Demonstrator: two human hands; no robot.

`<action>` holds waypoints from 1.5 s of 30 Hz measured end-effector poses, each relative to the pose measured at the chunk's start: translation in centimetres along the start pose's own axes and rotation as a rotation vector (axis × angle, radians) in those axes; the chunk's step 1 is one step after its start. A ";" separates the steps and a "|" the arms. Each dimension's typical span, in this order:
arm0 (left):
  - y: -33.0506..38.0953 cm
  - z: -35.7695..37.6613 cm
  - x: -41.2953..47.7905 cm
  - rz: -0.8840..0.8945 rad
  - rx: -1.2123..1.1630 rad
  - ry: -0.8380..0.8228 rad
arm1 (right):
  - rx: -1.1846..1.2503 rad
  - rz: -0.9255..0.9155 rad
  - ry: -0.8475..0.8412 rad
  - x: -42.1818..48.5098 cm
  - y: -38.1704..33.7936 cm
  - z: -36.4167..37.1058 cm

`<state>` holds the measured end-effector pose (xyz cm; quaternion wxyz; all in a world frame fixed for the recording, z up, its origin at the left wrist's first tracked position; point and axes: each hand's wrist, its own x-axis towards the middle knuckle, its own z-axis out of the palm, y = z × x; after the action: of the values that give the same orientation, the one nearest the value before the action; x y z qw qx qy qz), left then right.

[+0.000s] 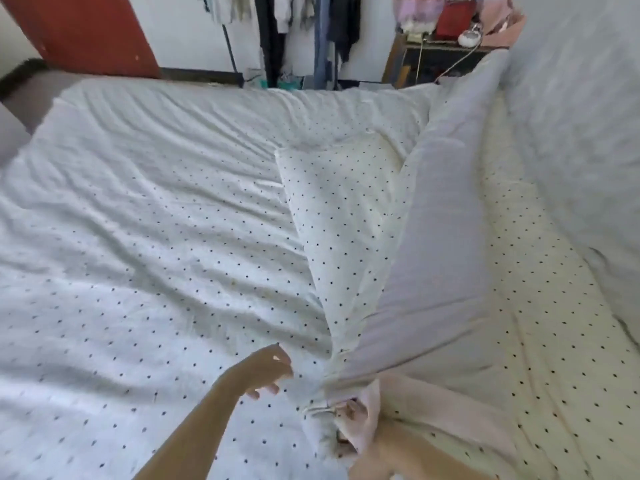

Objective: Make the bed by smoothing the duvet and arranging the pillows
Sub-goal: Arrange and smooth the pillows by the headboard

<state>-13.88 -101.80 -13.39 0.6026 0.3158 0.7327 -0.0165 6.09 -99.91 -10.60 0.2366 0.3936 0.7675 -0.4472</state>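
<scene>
R hand [349, 422] (half hidden by pink cloth [450, 414]) looks clamped on a bunched duvet [138, 220] edge, duvet folded back mid-bed. L hand [268, 370] hovers loose-fingered, holding nothing. I'd watch: pulling one-handed prob drags it skewed, w/ more wrinkles.

Two arms show at the lower edge of the view. The left forearm [194, 434] is bare along all of its visible length, slim, narrowing to the wrist. The left hand [268, 370] is bare too, with short nails; light glints off one of them. The right forearm [398, 459] is likewise bare where it shows. Pale pink cloth [433, 407] lies over the right wrist; whether it is a sleeve cannot be told. Of the right hand [349, 415] only a few blurred fingers show among folds of the duvet [173, 237].
</scene>
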 end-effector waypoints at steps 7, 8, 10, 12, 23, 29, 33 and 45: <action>2.6 1.5 4.0 0.119 -0.032 -0.171 | -0.088 0.179 -0.364 3.8 3.8 -2.2; 3.0 1.6 4.7 0.139 0.045 -0.175 | -0.107 0.134 -0.293 4.3 4.0 -3.4; 3.8 1.5 5.8 0.151 0.159 -0.205 | -0.001 0.145 -0.183 4.4 4.6 -5.8; 4.8 0.6 7.0 0.139 0.193 -0.207 | 0.071 0.204 -0.078 4.5 6.6 -8.2; 16.3 -4.6 18.9 0.131 -0.659 0.246 | 0.391 0.552 0.651 8.1 14.6 -15.3; 18.0 -4.1 21.4 0.055 -0.787 0.337 | 0.332 0.638 0.637 10.8 16.4 -13.9; 18.3 -4.6 20.8 0.136 -0.834 0.273 | 0.373 0.721 0.676 11.0 12.7 -14.3; 27.3 -19.5 -0.2 0.496 -0.525 0.630 | 0.123 0.422 0.636 6.5 5.4 -18.5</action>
<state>-17.74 -72.18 1.84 0.3965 0.3081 0.7615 0.4099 6.48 -79.64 -8.90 0.0495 0.6754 0.6765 -0.2896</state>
